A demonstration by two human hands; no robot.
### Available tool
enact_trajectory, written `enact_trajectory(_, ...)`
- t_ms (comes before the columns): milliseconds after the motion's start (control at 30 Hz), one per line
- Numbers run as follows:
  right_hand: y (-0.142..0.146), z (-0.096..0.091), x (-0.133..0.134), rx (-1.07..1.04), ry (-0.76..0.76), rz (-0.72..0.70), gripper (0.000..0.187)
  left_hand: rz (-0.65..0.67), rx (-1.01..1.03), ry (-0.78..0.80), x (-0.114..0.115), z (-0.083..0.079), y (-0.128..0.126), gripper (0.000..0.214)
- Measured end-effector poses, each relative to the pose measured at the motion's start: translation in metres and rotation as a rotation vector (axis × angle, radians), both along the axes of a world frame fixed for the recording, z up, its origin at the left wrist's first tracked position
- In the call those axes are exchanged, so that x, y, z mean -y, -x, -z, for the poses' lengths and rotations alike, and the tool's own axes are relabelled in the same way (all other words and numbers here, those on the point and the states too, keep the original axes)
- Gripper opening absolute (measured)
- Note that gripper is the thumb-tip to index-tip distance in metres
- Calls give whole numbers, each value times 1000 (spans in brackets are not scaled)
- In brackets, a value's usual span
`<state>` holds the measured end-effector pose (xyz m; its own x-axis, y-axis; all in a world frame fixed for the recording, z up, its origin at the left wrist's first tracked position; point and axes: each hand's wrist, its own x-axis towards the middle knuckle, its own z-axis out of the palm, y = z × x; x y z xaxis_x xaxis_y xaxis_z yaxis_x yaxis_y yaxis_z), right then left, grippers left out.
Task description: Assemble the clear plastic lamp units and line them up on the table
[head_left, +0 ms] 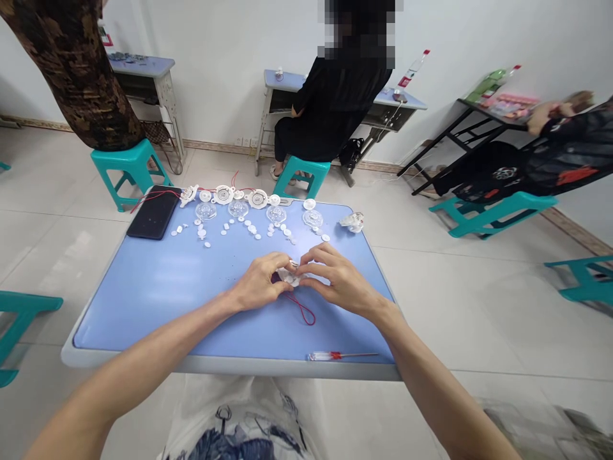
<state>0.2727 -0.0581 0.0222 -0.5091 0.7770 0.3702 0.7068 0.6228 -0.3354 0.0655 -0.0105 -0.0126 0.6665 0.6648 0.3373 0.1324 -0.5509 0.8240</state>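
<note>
Over the middle of the blue table, my left hand [263,279] grips a small white plastic assembly [289,277] between thumb and fingers. From the right, my right hand [338,281] pinches the same piece, its fingertips on the top and side. A loop of red cord [305,313] trails from the piece onto the tabletop. The fingers partly hide the assembly. Below my right hand lies a screwdriver [342,356] with a clear and red handle, near the table's front edge.
Along the back of the table [158,319] stand white round casings [223,195], clear discs [276,214] and several small white parts [251,228]. A black phone-like slab [154,214] lies back left, a crumpled white item [352,222] back right. People sit on green stools [302,176] beyond.
</note>
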Motion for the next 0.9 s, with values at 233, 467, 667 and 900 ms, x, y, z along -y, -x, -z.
enact_trajectory(233, 4, -9, 1, 147, -22, 34, 16, -2, -8, -6, 0, 0, 0, 22)
enact_trajectory(467, 6, -15, -6, 196, 5, -33, 15, 13, -11, 5, 0, -3, 1, 21)
enact_trajectory(667, 6, -19, -8, 234, 48, -55, 21, 11, -15, 4, 0, -3, 1, 21)
enact_trajectory(900, 5, -12, -9, 223, 22, -48, 15, -11, -3, 14, 0, 0, 1, 23)
